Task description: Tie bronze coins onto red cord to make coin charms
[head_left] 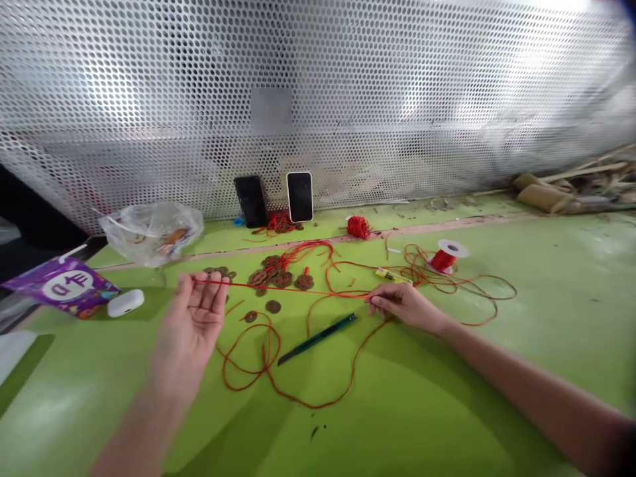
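Item: thin, bright-red cord, drawn straight above the smooth green table. Left hand: thumb and forefinger seemingly pinched on it, other fingers extended. Right hand: fingertips together, gripping it. Handling, from where I stand: even tension, well off the slim green cutter knife

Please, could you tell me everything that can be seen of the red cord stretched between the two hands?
The red cord is thin and bright and looks like textile. It is nearly straight and looks taut, slanting slightly down in the view from the left hand, which it partly crosses, to the right hand, which pinches it. Its middle seems raised above the green table. Whether it joins the loose cord lying below cannot be told.
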Available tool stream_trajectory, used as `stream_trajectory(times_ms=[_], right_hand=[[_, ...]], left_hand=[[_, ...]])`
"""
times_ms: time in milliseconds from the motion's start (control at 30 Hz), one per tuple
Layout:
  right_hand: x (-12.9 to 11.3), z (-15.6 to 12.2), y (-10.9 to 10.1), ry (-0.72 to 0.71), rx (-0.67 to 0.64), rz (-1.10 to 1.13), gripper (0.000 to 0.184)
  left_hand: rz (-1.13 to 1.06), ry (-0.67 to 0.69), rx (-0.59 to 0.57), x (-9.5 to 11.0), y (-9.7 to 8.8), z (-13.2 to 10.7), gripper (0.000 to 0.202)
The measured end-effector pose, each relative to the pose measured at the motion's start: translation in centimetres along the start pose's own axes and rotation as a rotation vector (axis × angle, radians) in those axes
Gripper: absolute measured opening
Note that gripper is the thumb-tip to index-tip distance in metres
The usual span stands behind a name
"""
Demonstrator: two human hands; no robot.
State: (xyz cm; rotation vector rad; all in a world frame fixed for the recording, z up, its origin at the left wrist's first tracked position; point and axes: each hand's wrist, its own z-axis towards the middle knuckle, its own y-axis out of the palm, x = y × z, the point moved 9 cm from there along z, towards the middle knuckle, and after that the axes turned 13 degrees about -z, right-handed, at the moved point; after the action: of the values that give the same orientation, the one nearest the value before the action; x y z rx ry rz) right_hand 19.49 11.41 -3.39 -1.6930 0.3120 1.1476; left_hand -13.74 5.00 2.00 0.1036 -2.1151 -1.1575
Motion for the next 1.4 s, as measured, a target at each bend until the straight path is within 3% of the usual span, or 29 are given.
stream_trajectory(times_ms=[200,567,700,933,1100,1400], right_hand=[[-0.4,0.2,0.6,-0.044,-0.005,-0.041,0.039],[-0.5,0.3,-1.2,-0.103,0.205,-0.29,0.03],[-0.7,-0.1,-1.6,-0.098,0.248,-0.353,0.024],[-1.8,-2.5,-1.9,-0.118,0.334,-0.445,0.019],[-1.9,-3.2,-1.0,-0.135,0.272,-0.432,0.019],[-1.3,-3.2,-0.2,-0.148,0.158,-0.413,0.023]], left_hand=[[-0.025,0.024,-0.074,0.1,0.1,0.3,0.037],[0.059,0.0,-0.151,-1.5,-2.5,-0.1,0.026],[0.124,0.048,-0.242,-1.8,-3.6,-2.2,0.019],[0.177,0.145,-0.323,-1.0,-6.9,-7.9,0.018],[0.15,0.2,-0.317,0.1,-7.9,-8.5,0.021],[0.327,0.268,-0.438,-0.4,-7.2,-8.1,0.03]])
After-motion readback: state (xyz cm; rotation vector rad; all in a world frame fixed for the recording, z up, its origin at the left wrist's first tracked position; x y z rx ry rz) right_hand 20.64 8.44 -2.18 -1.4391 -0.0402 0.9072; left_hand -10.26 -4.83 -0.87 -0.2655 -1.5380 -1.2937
